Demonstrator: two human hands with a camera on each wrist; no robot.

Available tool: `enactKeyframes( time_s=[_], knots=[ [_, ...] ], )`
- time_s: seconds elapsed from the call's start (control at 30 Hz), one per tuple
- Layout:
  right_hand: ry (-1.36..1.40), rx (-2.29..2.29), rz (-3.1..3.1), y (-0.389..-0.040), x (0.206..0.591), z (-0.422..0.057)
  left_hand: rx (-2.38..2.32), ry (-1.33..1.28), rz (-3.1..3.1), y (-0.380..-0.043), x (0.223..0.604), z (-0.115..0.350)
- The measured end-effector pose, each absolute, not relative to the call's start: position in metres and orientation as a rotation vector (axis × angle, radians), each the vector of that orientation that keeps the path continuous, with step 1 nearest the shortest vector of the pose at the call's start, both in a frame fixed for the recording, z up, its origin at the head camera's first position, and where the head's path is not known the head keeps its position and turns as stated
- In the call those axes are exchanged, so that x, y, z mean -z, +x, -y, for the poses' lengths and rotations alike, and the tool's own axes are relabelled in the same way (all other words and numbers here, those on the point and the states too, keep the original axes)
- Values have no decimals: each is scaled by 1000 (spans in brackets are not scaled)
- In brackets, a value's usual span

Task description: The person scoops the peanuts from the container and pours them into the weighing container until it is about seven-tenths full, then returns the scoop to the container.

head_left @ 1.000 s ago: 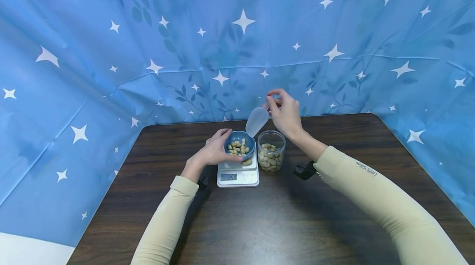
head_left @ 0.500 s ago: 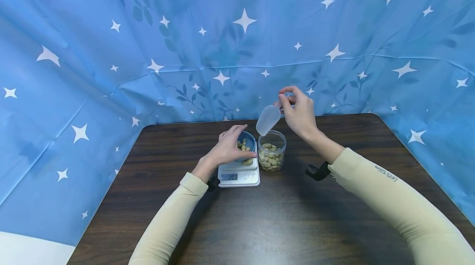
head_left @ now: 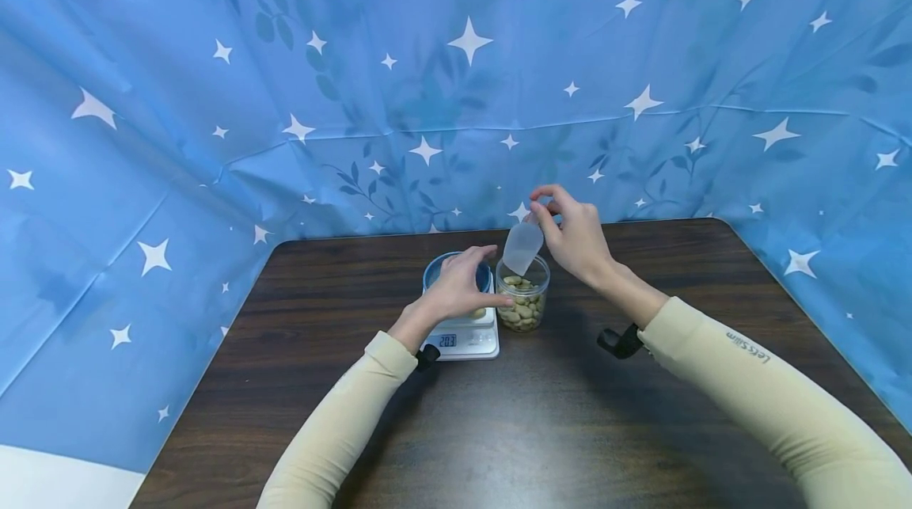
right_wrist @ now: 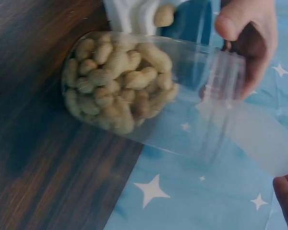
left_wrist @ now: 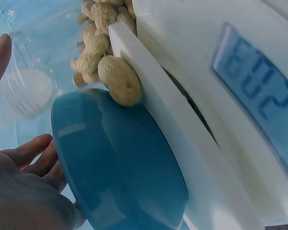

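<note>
My left hand point(head_left: 459, 283) reaches over the blue bowl point(left_wrist: 115, 158) with thumb and fingers spread, close to the left side of the jar's mouth. The bowl stands on a white kitchen scale point(head_left: 466, 345); the hand hides its contents. One peanut point(left_wrist: 119, 80) lies on the scale beside the bowl. With finger and thumb my right hand point(head_left: 573, 236) pinches the handle of a translucent scoop point(head_left: 523, 246). The scoop tilts down, its tip at the mouth of the clear jar point(head_left: 538, 299). Unshelled peanuts point(right_wrist: 120, 81) fill the jar's lower part.
The dark wooden table point(head_left: 556, 430) extends toward the front and both sides. Behind its back edge hangs a blue cloth point(head_left: 470, 97) with white stars. The jar stands right beside the scale. A number shows on the scale's display point(left_wrist: 254, 72).
My left hand has let go of the bowl and moved right toward the jar. The scoop has shifted right and lowered to the jar's mouth. The scale's reading has changed.
</note>
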State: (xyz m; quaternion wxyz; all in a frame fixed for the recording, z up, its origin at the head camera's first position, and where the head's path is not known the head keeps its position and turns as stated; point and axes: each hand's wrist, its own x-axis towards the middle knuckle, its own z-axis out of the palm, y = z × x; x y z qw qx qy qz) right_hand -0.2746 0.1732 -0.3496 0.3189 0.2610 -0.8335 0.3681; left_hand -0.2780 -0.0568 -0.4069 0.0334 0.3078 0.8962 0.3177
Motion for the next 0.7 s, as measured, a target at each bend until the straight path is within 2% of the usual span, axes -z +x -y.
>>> enactKeyframes(
  time_s=[0.7],
  knots=[
    [981,-638,2168,-273,379,-167,-955,991,-2743,-280,410,39]
  ],
)
